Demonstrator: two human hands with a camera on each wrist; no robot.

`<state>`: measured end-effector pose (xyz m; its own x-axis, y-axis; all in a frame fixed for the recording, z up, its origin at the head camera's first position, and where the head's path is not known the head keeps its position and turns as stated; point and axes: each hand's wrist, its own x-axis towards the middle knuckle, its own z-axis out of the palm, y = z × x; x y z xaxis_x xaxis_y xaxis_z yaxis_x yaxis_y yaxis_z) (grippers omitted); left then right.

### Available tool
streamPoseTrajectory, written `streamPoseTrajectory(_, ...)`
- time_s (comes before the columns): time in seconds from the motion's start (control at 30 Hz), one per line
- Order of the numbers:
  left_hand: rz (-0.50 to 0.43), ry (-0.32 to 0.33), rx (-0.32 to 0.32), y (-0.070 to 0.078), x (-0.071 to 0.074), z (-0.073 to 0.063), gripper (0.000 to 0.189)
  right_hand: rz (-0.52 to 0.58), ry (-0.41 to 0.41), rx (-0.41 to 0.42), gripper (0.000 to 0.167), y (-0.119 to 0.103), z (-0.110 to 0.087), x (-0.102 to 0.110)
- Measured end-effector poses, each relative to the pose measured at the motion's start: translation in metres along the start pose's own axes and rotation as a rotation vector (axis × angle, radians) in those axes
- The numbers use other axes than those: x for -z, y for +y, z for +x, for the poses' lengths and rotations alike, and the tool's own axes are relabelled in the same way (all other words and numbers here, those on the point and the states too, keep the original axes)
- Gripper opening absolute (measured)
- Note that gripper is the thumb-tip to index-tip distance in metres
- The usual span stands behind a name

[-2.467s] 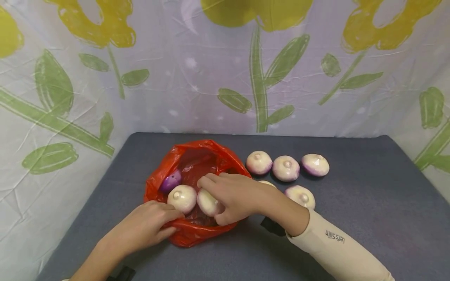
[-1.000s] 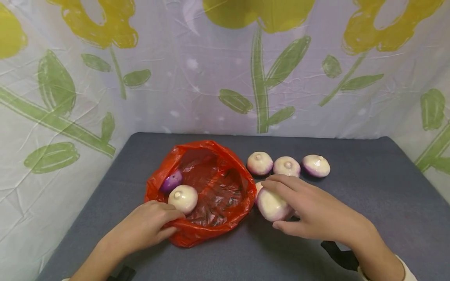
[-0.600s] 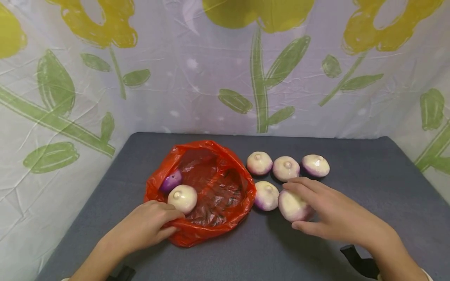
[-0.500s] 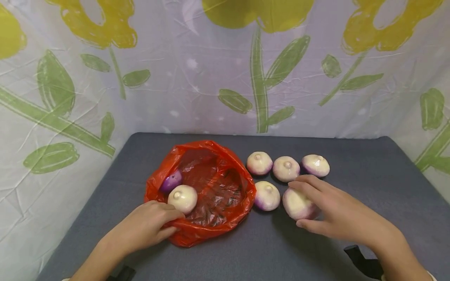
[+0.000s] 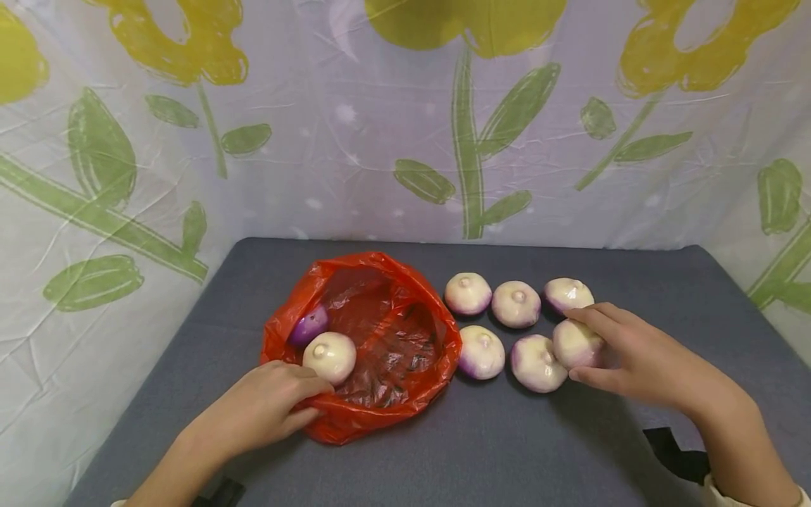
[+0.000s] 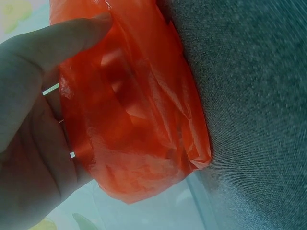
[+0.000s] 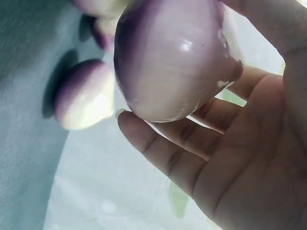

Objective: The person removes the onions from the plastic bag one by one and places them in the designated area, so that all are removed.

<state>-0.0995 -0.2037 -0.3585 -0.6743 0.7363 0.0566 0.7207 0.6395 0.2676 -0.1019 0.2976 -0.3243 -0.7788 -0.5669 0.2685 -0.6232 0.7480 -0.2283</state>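
The held bulb [image 5: 578, 343], pale with purple shading, is in my right hand [image 5: 646, 352], gripped between my thumb and fingers; the right wrist view shows it raised clear of the surface [image 5: 443, 458]. From above it overlaps the front right bulb [image 5: 537, 365], and I cannot tell whether the two touch. That one lies on the surface just beside the front left bulb [image 5: 481, 354], which sits close against the red plastic bag [image 5: 345, 426]. Behind them, three more bulbs make a back row: the back left bulb [image 5: 467, 293], the back middle bulb [image 5: 516, 305] and the back right bulb [image 5: 567, 293], this last one tilted. My left hand [image 5: 279, 398] pinches the near left rim of the bag, thumb outside and fingers over the edge. The bag's mouth gapes upward, and inside it I see a white bulb [image 5: 329, 358] by my left fingers, its nub showing, and a purple bulb [image 5: 309, 326] against the left wall. Behind the surface hangs a pale cloth [image 5: 380, 134] printed with yellow flowers and green leaves.
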Motion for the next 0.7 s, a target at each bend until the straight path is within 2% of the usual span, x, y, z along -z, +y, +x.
streamPoseTrajectory(0.13, 0.001, -0.003, 0.002, 0.0, 0.0, 0.0, 0.014, 0.004, -0.02, -0.036, 0.067, 0.011, -0.003, -0.001)
streamPoseTrajectory(0.5, -0.001, 0.01, -0.008, 0.001, -0.001, 0.0, 0.015, 0.109, -0.213, -0.244, 0.073, 0.025, -0.006, -0.004)
streamPoseTrajectory(0.6, 0.012, 0.021, -0.019, 0.001, -0.001, 0.0, 0.015, 0.121, -0.246, -0.259, 0.074, 0.027, -0.006, -0.006)
streamPoseTrajectory(0.7, 0.025, 0.03, -0.026, 0.001, -0.001, 0.0, 0.015, 0.101, -0.247, -0.239, 0.071, 0.028, -0.006, -0.007)
